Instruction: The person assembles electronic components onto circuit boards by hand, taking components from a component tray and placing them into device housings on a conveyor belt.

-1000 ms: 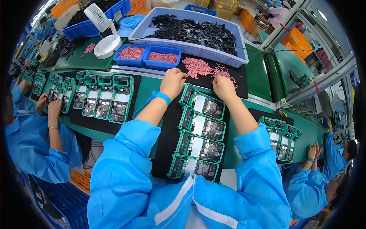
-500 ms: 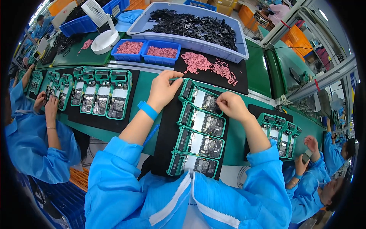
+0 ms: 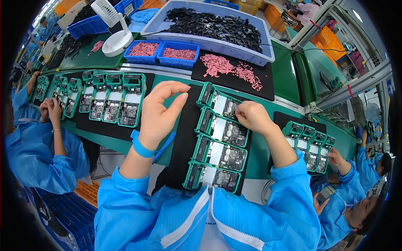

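Before me stands a row of several green fixtures (image 3: 196, 162), each holding a dark phone circuit board (image 3: 226, 157) beside a pale strip. My right hand (image 3: 253, 117) is closed, its fingertips pinched together at the board in the farthest fixture. Whatever lies between those fingertips is hidden. To the left of the row, my left hand (image 3: 161, 111) hovers over the black mat (image 3: 184, 125), thumb and forefinger apart and nothing visible between them. A blue wrist strap (image 3: 142, 145) circles the left wrist, its loose end hanging to the right.
Small pink pieces (image 3: 217, 65) lie on a black mat beyond the fixtures. Two blue bins (image 3: 178, 60) hold more of them; a large tub (image 3: 209, 43) holds black parts. Other fixture rows (image 3: 112, 98) flank mine, with co-workers at both sides. A white fan (image 3: 117, 44) stands back left.
My left hand has drawn back leftward and nearer from the far fixture's corner, its fingers further apart. The right hand stays over the same board, shifted slightly left. The co-worker's hand at right reaches the fixtures.
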The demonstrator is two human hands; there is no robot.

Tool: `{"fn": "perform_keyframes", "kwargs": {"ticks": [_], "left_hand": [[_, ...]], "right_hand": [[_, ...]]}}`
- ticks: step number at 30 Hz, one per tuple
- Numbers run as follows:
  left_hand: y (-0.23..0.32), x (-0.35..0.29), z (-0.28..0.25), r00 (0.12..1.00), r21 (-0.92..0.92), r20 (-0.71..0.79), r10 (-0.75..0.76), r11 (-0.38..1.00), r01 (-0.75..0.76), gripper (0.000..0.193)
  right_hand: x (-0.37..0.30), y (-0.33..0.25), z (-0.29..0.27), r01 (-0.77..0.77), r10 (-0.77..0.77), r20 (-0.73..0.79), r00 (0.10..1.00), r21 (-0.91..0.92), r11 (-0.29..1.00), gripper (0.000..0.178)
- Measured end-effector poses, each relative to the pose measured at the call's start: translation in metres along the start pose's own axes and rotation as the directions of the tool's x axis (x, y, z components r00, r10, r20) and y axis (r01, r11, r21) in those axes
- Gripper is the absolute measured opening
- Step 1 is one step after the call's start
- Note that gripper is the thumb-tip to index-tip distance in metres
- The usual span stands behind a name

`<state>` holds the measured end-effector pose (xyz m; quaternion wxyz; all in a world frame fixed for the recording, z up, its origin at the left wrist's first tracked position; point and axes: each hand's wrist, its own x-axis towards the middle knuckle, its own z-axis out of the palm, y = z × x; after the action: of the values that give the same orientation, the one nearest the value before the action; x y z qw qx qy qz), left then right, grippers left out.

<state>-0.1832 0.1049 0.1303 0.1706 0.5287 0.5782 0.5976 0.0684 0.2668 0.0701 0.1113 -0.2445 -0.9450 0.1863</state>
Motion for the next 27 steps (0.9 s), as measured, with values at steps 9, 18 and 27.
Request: {"fn": "perform_keyframes", "kwargs": {"ticks": [9,18,27], "left_hand": [[0.002,-0.019,-0.009,0.991,0.247,0.02,0.134,0.96,-0.134,0.013],[-0.001,-0.031,-0.009,0.989,0.32,0.036,0.141,0.936,-0.145,0.012],[-0.05,-0.061,0.002,0.997,0.317,0.076,-0.032,0.948,0.006,0.026]], "right_hand": [[0.009,-0.009,0.007,0.095,-0.096,0.008,0.995,-0.236,0.967,0.007],[0.007,-0.012,0.004,0.081,-0.068,0.05,0.996,-0.335,0.939,0.006],[-0.039,0.001,0.021,0.053,-0.111,-0.274,0.955,-0.209,0.976,0.04]]}}
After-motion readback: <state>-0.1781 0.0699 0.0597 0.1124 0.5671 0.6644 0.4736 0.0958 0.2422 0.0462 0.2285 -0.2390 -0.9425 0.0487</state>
